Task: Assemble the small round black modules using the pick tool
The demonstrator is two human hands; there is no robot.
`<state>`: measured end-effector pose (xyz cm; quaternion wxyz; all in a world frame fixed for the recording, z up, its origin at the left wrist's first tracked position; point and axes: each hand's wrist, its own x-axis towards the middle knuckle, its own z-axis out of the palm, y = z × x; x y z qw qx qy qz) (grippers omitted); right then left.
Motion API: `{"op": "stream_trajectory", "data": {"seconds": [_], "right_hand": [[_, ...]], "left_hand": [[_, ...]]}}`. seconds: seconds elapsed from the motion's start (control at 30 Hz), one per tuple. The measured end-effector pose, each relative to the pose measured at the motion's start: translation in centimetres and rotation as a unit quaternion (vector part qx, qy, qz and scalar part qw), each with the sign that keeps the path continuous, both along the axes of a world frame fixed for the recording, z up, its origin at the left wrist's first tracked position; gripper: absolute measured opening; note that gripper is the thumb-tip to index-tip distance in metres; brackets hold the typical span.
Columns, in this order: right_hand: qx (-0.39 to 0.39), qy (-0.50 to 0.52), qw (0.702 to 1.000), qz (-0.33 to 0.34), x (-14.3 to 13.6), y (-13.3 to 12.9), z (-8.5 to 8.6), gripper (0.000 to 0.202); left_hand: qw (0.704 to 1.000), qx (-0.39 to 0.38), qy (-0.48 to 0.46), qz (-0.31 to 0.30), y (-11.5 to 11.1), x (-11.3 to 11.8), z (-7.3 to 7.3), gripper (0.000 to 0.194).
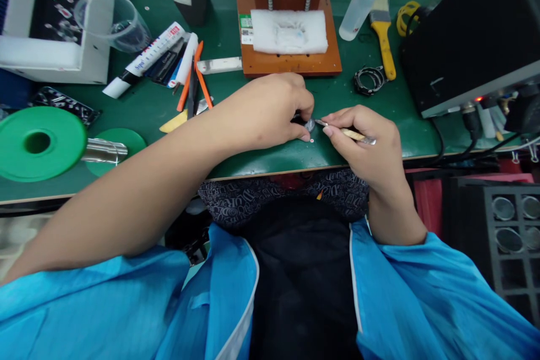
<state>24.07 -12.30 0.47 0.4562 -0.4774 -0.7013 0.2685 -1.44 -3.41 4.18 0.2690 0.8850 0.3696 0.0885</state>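
Near the front edge of the green table, my left hand is closed on a small, dark round part, mostly hidden by the fingers. My right hand pinches a thin tool with a light handle; its pointed metal tip meets or nearly meets the part from the right. A tiny pale ring lies just below the part.
Behind the hands stands an orange-brown fixture with a white foam pad. Markers and a green spool are left; a yellow brush, metal ring, bottle and black box are right.
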Motion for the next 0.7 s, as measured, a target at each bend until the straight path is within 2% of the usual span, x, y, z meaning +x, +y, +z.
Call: {"op": "stream_trajectory", "data": {"seconds": [0.3,0.7], "right_hand": [[0.008,-0.008,1.000,0.003,0.01,-0.19,0.01,0.017],[0.032,-0.004,0.999,0.015,0.13,-0.02,-0.49,0.017]], "left_hand": [[1.000,0.011,-0.009,-0.008,0.01,-0.15,-0.19,0.007],[0.999,0.026,0.007,-0.024,0.07,-0.20,-0.30,0.015]]}}
